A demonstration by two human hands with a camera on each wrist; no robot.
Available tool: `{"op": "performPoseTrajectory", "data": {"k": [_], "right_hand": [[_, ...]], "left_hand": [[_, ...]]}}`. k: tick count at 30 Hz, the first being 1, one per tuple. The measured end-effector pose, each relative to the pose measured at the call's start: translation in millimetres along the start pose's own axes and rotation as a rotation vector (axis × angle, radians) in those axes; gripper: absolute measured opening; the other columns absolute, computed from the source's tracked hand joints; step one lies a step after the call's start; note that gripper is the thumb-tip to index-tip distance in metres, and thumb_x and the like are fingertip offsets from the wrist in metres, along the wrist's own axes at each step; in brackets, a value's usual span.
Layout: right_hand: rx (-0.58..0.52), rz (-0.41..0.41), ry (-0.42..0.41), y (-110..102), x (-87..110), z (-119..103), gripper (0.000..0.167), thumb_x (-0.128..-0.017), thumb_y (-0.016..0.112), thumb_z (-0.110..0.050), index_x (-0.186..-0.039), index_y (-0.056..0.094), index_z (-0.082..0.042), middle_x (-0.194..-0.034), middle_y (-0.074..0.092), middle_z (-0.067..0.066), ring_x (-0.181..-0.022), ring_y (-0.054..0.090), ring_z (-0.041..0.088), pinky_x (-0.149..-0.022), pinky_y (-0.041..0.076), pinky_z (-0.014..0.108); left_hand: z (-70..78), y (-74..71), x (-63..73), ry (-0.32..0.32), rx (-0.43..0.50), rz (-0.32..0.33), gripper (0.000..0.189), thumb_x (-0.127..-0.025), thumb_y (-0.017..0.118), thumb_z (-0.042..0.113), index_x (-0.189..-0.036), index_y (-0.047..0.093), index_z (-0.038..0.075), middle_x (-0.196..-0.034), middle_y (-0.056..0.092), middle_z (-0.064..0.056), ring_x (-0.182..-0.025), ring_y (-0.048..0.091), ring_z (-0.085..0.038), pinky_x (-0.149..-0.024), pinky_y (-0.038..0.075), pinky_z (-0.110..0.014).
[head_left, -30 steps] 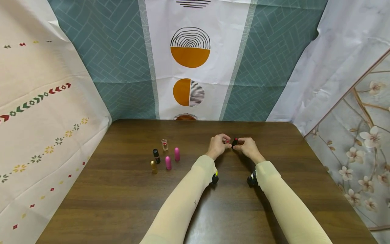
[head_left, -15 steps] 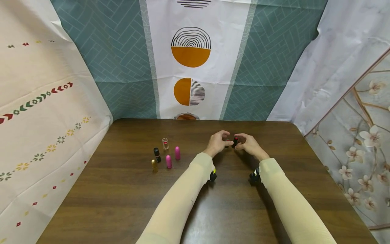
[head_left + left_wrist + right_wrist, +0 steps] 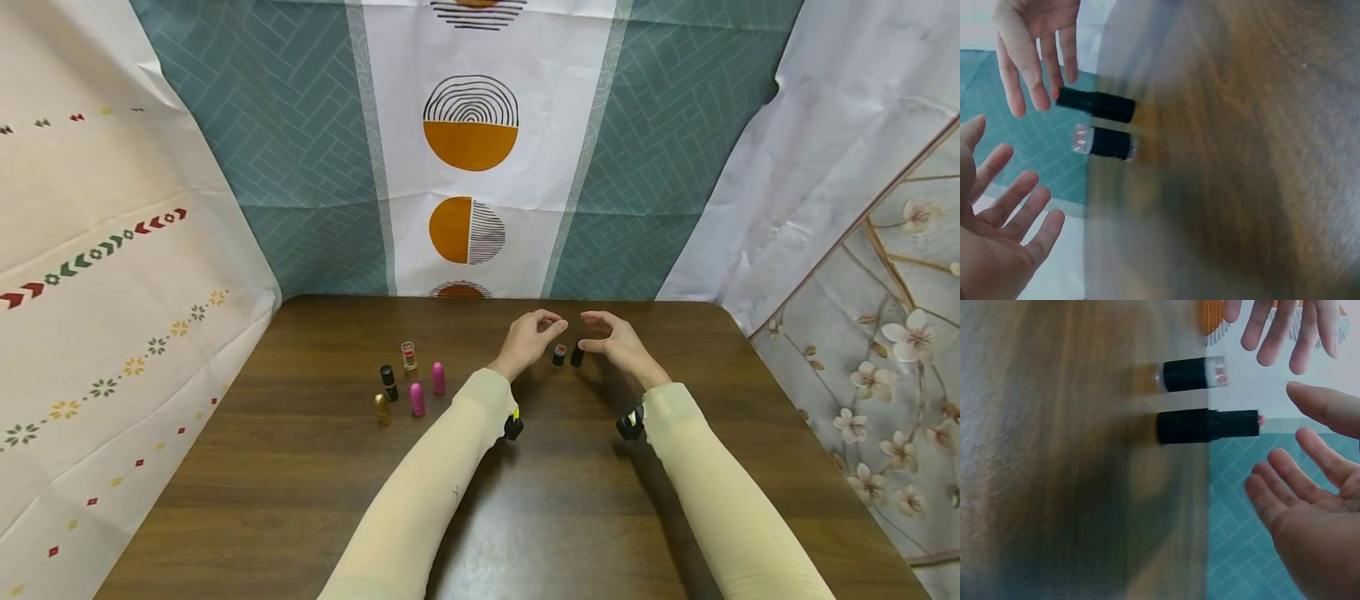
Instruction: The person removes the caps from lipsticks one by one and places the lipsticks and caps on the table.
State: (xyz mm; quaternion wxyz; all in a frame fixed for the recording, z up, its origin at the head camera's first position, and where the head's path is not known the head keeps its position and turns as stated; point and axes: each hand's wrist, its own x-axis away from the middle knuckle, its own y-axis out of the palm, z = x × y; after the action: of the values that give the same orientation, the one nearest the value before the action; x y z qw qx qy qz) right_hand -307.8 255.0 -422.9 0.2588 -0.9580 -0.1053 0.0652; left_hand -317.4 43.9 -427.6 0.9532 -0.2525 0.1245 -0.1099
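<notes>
Two black lipsticks stand upright side by side on the wooden table. The taller lipstick [image 3: 1209,425] has a narrower upper part and a red tip; the shorter lipstick [image 3: 1191,374] has a clear top end with red in it. My left hand [image 3: 528,340] hovers beside the shorter one, holding nothing, its fingers apart in the left wrist view. Just right of the taller one is my right hand [image 3: 618,343], also holding nothing, with fingers spread in the right wrist view. Both lipsticks stand free of the hands in the wrist views.
Left of the hands stand several other lipsticks: a clear one with red inside [image 3: 408,357], a black tube [image 3: 388,382], a gold tube [image 3: 382,409], and two pink tubes, one nearer [image 3: 417,400] and one farther [image 3: 438,378]. A patterned cloth [image 3: 468,225] hangs behind the table [image 3: 247,500].
Both hands have come away from the two black lipsticks and lifted, their fingers spreading wider. The lipsticks now stand by themselves on the table. The head view has shifted slightly.
</notes>
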Motion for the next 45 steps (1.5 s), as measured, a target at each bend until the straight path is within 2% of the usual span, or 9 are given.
{"op": "performPoseTrajectory", "data": {"k": [8, 13, 20, 24, 30, 33, 37, 41, 45], "right_hand": [[-0.046, 0.009, -0.026, -1, -1.3, -14, 0.061, -0.100, 0.070, -0.013, -0.153, 0.044, 0.002, -0.158, 0.042, 0.027, -0.146, 0.038, 0.048, -0.118, 0.034, 0.059], [-0.101, 0.000, -0.048, 1, 0.7, -27, 0.060, -0.102, 0.069, -0.015, -0.155, 0.044, 0.000, -0.159, 0.041, 0.024, -0.147, 0.038, 0.044, -0.118, 0.033, 0.059], [-0.225, 0.004, -0.091, 12, 6.4, -41, 0.056, -0.103, 0.066, -0.011, -0.154, 0.045, 0.000, -0.157, 0.045, 0.020, -0.148, 0.039, 0.037, -0.118, 0.036, 0.055], [-0.285, -0.026, -0.108, 24, 13.3, -48, 0.056, -0.103, 0.066, -0.011, -0.154, 0.045, -0.001, -0.158, 0.045, 0.020, -0.149, 0.039, 0.035, -0.115, 0.042, 0.043], [-0.348, -0.082, -0.131, 43, 21.6, -55, 0.058, -0.102, 0.068, -0.010, -0.154, 0.045, -0.002, -0.160, 0.043, 0.019, -0.150, 0.038, 0.036, -0.100, 0.049, 0.021], [-0.363, -0.120, -0.132, 51, 24.1, -57, 0.060, -0.102, 0.067, -0.009, -0.156, 0.043, -0.002, -0.160, 0.044, 0.017, -0.150, 0.038, 0.035, -0.103, 0.049, 0.023], [-0.383, -0.157, -0.134, 60, 25.5, -60, 0.062, -0.101, 0.068, -0.010, -0.157, 0.042, -0.004, -0.160, 0.044, 0.013, -0.150, 0.039, 0.033, -0.112, 0.045, 0.035], [-0.421, -0.184, -0.149, 70, 25.0, -62, 0.063, -0.100, 0.068, -0.007, -0.157, 0.042, -0.003, -0.161, 0.043, 0.014, -0.152, 0.036, 0.032, -0.118, 0.037, 0.041], [-0.438, -0.207, -0.149, 77, 21.5, -61, 0.065, -0.100, 0.069, -0.008, -0.158, 0.040, -0.003, -0.161, 0.043, 0.014, -0.152, 0.035, 0.034, -0.120, 0.035, 0.044]], "left_hand": [[1.3, -24.7, 1.6, -0.007, 0.063, 0.013, 0.045, -0.109, 0.054, 0.044, -0.135, 0.068, 0.010, -0.133, 0.069, -0.009, -0.127, 0.061, -0.027, -0.107, 0.049, -0.044], [5.8, -43.4, 6.8, 0.019, 0.063, 0.009, 0.047, -0.109, 0.052, 0.044, -0.138, 0.066, 0.009, -0.135, 0.067, -0.011, -0.128, 0.060, -0.029, -0.108, 0.048, -0.045], [7.0, -67.2, 20.7, 0.047, 0.081, 0.033, 0.042, -0.109, 0.055, 0.040, -0.136, 0.067, 0.010, -0.133, 0.069, -0.008, -0.126, 0.063, -0.026, -0.107, 0.049, -0.044], [5.4, -82.0, 33.1, 0.047, 0.087, 0.037, 0.040, -0.108, 0.056, 0.041, -0.134, 0.068, 0.012, -0.131, 0.070, -0.007, -0.124, 0.064, -0.025, -0.107, 0.049, -0.044], [3.1, -107.7, 51.1, 0.062, 0.068, 0.051, 0.038, -0.108, 0.058, 0.040, -0.131, 0.070, 0.013, -0.129, 0.071, -0.007, -0.121, 0.065, -0.024, -0.106, 0.049, -0.046], [1.7, -118.4, 59.0, 0.061, 0.058, 0.040, 0.037, -0.108, 0.058, 0.041, -0.130, 0.071, 0.014, -0.129, 0.071, -0.007, -0.120, 0.065, -0.024, -0.105, 0.049, -0.047], [0.2, -128.8, 68.0, 0.057, 0.047, 0.024, 0.036, -0.108, 0.058, 0.039, -0.129, 0.071, 0.014, -0.128, 0.071, -0.007, -0.120, 0.065, -0.024, -0.104, 0.050, -0.048], [-2.4, -135.9, 74.6, 0.057, 0.051, 0.034, 0.034, -0.108, 0.059, 0.037, -0.127, 0.072, 0.013, -0.126, 0.072, -0.008, -0.118, 0.066, -0.024, -0.103, 0.050, -0.048], [-6.1, -141.3, 77.8, 0.063, 0.066, 0.041, 0.035, -0.108, 0.058, 0.037, -0.128, 0.071, 0.011, -0.126, 0.073, -0.007, -0.119, 0.067, -0.025, -0.103, 0.050, -0.048]]}}
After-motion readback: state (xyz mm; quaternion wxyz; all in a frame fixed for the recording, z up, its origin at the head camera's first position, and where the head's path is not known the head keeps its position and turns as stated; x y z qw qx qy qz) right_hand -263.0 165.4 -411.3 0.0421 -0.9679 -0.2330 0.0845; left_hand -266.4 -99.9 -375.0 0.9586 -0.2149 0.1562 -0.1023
